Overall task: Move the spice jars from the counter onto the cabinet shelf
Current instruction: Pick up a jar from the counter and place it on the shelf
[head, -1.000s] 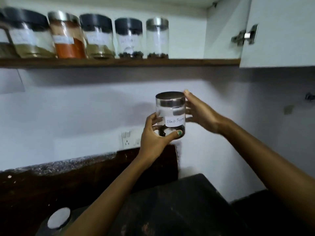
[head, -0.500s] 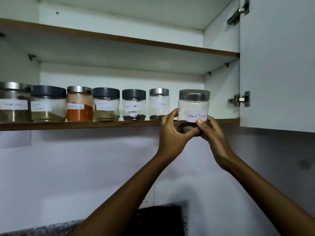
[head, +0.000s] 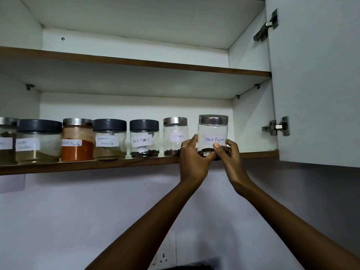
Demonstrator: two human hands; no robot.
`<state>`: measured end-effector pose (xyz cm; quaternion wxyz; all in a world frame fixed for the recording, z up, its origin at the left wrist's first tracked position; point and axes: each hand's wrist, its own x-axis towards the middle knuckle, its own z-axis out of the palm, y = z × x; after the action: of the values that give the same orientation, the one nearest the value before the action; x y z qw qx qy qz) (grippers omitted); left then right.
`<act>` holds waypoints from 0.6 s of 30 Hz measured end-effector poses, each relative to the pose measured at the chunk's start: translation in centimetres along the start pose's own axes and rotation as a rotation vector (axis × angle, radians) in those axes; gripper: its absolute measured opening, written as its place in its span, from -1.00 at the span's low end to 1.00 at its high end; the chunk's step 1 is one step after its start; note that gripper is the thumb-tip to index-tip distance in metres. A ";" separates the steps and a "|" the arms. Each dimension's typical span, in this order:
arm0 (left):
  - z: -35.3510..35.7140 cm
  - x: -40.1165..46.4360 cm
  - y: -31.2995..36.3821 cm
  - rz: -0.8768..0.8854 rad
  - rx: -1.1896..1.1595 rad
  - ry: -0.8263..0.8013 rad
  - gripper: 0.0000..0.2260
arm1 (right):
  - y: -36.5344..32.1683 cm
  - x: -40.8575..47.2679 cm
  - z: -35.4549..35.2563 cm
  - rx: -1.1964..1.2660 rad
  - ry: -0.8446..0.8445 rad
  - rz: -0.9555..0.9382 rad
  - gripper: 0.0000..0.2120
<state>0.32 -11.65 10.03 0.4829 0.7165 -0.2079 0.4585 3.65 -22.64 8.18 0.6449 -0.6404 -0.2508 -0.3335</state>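
Both hands cup the lower part of a steel-lidded jar (head: 213, 137) labelled "Black Pepper". The left hand (head: 191, 158) wraps its left side, thumb across the front near the base. The right hand (head: 228, 155) closes on the right side, thumb pressed on the front just under the label. Gripping low leaves the lid and label free and lets the base be guided over the edge.

The jar is upright at the front edge of the cabinet shelf (head: 87, 164), near its right end, and its base looks level with the shelf. Fingers cover the bottom, so I cannot tell whether it already rests on the shelf.

It sits at the right end of a row: just beside a clear jar marked "Cloves" (head: 175, 136), then a dark-lidded pepper jar (head: 144, 138), a "Garam Masala" jar (head: 109, 139), a jar of red powder (head: 77, 140) and others further left. All labels face forward, probably for easy reading. The cabinet door (head: 315, 80) hangs open on the right, clear of the jar.

The placement seems nearly done; sliding the jar back from the edge before letting go would be safer.
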 end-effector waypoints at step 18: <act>2.8 0.4 -2.1 -0.135 0.375 0.092 -0.43 | 3.2 3.3 1.1 -0.333 0.077 0.162 -0.45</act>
<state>3.34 -13.18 9.01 0.3797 0.7844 -0.0480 0.4881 8.29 -22.01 8.58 0.5636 -0.7433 -0.1149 -0.3415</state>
